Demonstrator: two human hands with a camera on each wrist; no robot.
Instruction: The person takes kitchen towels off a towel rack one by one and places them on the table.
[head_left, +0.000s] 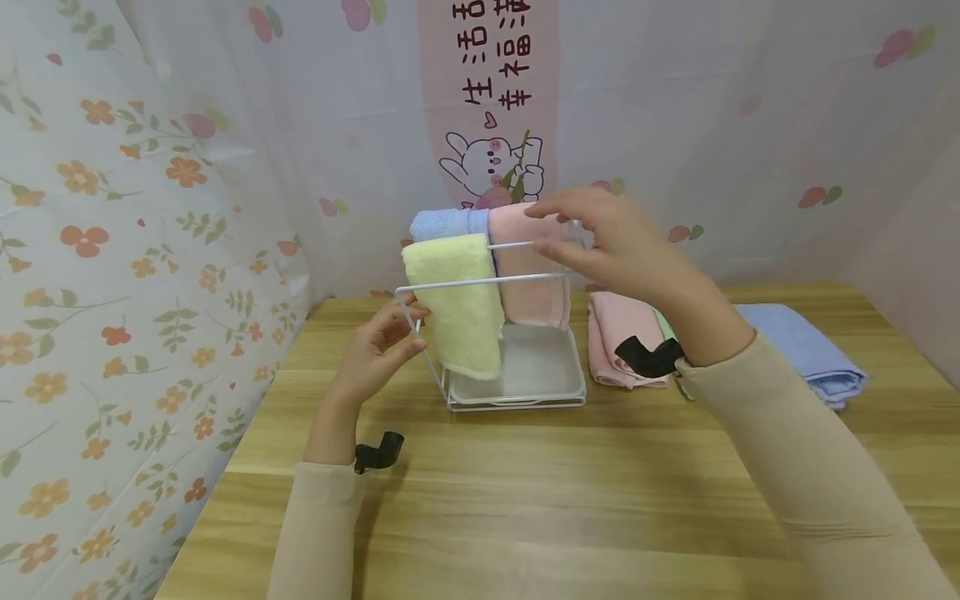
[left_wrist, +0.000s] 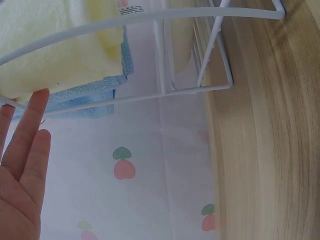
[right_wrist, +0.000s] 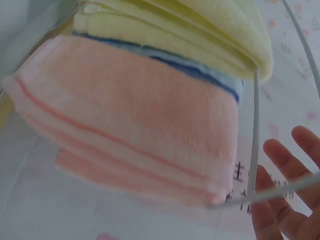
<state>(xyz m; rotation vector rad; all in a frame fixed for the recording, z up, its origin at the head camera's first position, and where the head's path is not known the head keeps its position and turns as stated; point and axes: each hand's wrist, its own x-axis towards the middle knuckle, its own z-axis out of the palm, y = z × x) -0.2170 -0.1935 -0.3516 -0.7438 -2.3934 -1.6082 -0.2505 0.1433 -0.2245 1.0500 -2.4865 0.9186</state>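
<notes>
My left grip point(head_left: 372, 356) lies loose at the left end of the rack point(left_wrist: 200, 12) on the desk point(head_left: 555, 500); whether its fingers press the frame, I can't tell. My right grip point(head_left: 615, 243) is spread, grasping nothing, by the other end. The yellow towel point(head_left: 459, 321), blue towel point(head_left: 450, 222) and pink towel point(head_left: 531, 302) hang on the rack. I'd judge I'm straightening them; next calls for a light pinch on any skewed edge.

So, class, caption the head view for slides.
Left hand and right hand flank a white wire rack draped with yellow towel, pink towel and blue towel.
</notes>
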